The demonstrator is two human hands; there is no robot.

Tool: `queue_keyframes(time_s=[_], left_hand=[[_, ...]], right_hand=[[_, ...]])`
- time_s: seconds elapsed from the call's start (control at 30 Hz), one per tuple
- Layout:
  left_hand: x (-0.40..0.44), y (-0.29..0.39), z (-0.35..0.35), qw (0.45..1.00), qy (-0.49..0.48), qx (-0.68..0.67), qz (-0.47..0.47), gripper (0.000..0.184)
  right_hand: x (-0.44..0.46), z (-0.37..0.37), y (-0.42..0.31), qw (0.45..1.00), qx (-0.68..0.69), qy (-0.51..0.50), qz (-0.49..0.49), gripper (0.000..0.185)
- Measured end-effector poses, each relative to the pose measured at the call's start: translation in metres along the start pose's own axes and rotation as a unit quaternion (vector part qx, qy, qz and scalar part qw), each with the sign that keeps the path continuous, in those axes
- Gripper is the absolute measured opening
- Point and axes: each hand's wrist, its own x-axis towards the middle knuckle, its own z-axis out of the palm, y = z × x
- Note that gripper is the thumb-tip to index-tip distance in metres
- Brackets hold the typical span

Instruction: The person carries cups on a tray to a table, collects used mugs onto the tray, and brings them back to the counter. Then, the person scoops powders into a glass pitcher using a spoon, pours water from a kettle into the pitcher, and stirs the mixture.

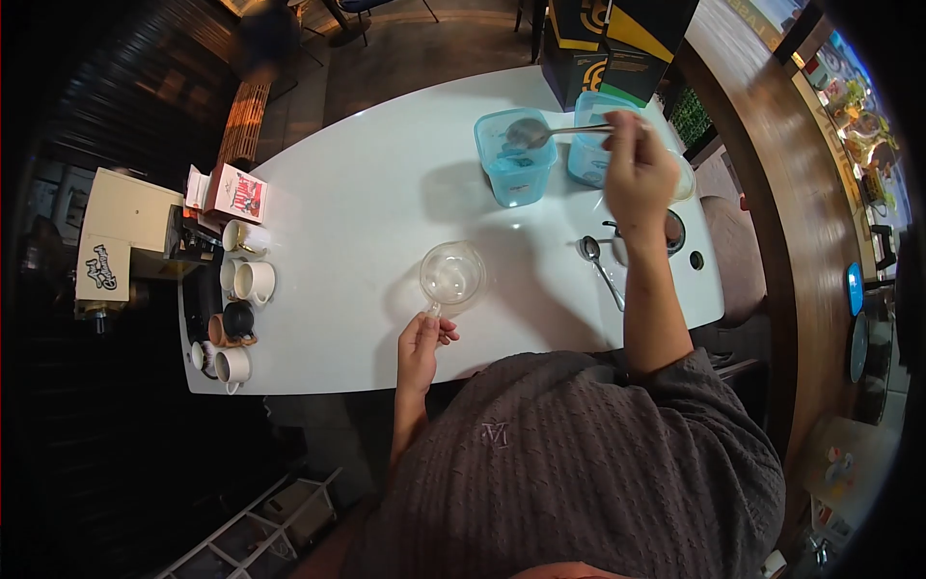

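Note:
My left hand (422, 349) pinches the handle of a clear glass cup (452, 274) that rests on the white table; I see nothing inside it. My right hand (637, 179) is raised and grips the handle of a metal spoon (569, 130). The spoon's bowl is over the opening of a light-blue plastic container (516, 185), and what it carries is too blurred to tell. A second light-blue container (585, 159) stands just right of the first, partly behind my right hand.
Another spoon (604, 272) lies by my right forearm, near a partly hidden pot-like vessel (673, 230). Several mugs (255, 282) and a red-white box (237, 193) line the table's left end. Dark boxes (617, 48) stand at the back right.

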Motion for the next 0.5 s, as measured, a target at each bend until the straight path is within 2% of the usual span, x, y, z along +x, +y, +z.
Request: queue_keyframes(time_s=[0.07, 0.1, 0.17, 0.5], left_hand=[[0.0, 0.002, 0.0, 1.0, 0.001, 0.01, 0.0, 0.037], [0.0, 0.003, 0.0, 1.0, 0.001, 0.019, 0.001, 0.039], [0.0, -0.003, -0.003, 1.0, -0.004, -0.008, 0.0, 0.039], [-0.006, -0.009, -0.003, 0.997, -0.058, -0.026, -0.032, 0.037]], right_hand=[[-0.007, 0.016, 0.006, 0.997, -0.026, -0.07, -0.004, 0.019], [-0.008, 0.023, 0.011, 0.997, -0.024, -0.071, -0.003, 0.019], [-0.009, 0.032, 0.019, 0.987, -0.045, -0.143, -0.049, 0.019], [-0.003, 0.039, 0.028, 0.973, -0.039, -0.226, -0.034, 0.02]])
